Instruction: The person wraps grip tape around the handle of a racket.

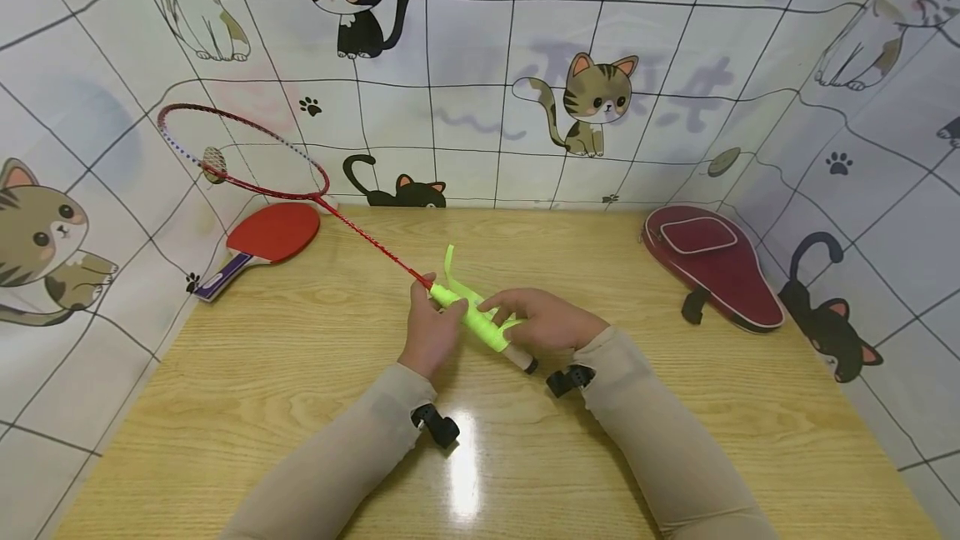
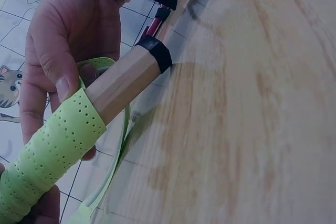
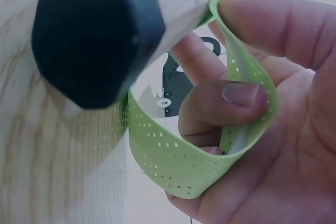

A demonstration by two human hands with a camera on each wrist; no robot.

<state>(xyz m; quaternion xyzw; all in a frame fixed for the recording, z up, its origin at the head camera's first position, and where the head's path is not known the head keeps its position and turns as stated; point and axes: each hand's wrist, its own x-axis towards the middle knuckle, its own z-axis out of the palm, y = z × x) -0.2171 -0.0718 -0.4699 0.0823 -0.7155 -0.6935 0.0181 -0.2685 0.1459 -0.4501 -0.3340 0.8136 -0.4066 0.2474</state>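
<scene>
A red badminton racket (image 1: 369, 237) slants across the table, its head up at the far left. Light green perforated grip tape (image 1: 483, 328) is wound round the upper part of its handle. Bare wood (image 2: 123, 81) shows below the wrap, down to a black butt cap (image 3: 94, 38). My left hand (image 1: 431, 330) holds the handle at the top of the wrap, thumb along it. The right hand (image 1: 553, 322) pinches the tape at the wrap's lower edge, and a slack loop of tape (image 3: 173, 169) passes round its curled finger. A loose strip (image 1: 448, 261) sticks up behind the handle.
A red table tennis bat (image 1: 276, 232) lies at the back left, under the racket head. At the back right is a dark red bat case (image 1: 705, 261) with a black strap. Cat-print sheeting (image 1: 472, 119) walls the wooden table (image 1: 300, 382) at the back and sides.
</scene>
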